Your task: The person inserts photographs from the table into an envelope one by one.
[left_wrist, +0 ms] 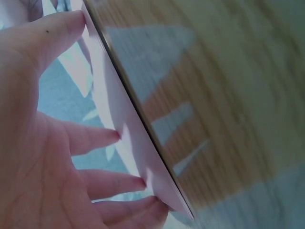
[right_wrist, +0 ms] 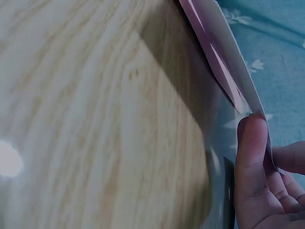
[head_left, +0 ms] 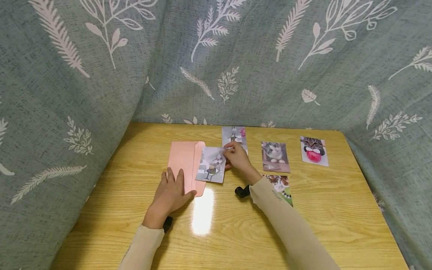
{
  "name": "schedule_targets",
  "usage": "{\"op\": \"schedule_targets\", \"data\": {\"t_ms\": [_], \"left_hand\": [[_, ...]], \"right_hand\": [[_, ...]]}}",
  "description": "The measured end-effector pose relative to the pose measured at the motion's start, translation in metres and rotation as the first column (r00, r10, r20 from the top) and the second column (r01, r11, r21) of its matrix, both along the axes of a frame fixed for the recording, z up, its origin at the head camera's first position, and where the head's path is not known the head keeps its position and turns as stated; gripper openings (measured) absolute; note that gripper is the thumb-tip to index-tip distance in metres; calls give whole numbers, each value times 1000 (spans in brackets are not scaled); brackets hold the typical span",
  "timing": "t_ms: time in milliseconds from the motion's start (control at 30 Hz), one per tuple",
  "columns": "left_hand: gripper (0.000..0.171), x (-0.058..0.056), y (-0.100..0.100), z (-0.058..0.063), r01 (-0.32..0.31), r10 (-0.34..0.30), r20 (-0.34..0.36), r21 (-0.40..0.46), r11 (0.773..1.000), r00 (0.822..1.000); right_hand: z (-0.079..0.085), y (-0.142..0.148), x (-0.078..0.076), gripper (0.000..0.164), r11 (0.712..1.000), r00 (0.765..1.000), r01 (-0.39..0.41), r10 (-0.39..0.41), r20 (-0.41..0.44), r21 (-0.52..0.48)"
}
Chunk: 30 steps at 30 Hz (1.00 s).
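Observation:
A pink envelope (head_left: 181, 157) lies on the wooden table, its flap side facing right. My left hand (head_left: 171, 191) rests on its lower part with fingers spread; in the left wrist view the fingertips press the envelope (left_wrist: 107, 90). Between thumb and fingers, my right hand (head_left: 239, 159) pinches the right edge of a grey cat photo card (head_left: 210, 165). That card overlaps the envelope's right side, and in the right wrist view the card (right_wrist: 236, 52) is tilted up off the table. Another grey photo card (head_left: 233, 132) lies just behind the right hand, partly covered.
To the right lie a cat photo (head_left: 275, 155), a photo of a cat with a pink ball (head_left: 314, 152) and a tiger photo (head_left: 285, 185), partly under the right sleeve. A blue-green leaf-patterned cloth (head_left: 216, 75) hangs behind the table (head_left: 229, 240) and at both sides.

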State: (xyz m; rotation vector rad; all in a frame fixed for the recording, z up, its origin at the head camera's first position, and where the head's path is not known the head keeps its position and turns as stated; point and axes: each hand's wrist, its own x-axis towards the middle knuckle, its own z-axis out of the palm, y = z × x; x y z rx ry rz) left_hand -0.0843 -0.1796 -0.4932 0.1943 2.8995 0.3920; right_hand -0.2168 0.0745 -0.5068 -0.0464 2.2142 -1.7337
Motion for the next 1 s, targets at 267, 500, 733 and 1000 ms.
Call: {"op": "schedule_targets", "data": {"t_ms": [267, 500, 733, 1000], "left_hand": [[94, 0, 0, 1, -48, 47, 49, 2, 999, 998], [94, 0, 0, 0, -51, 51, 58, 11, 999, 997], [94, 0, -1, -3, -56, 55, 55, 21, 998, 997], [95, -1, -1, -2, -54, 52, 48, 33, 998, 998]], "right_hand": [[-2, -7, -1, 27, 1000, 1000, 5, -6, 12, 7], [-5, -15, -3, 27, 1000, 1000, 12, -11, 20, -2], [-6, -20, -3, 26, 1000, 1000, 6, -6, 14, 21], [-4, -18, -3, 24, 998, 999, 28, -26, -31, 59]]}}
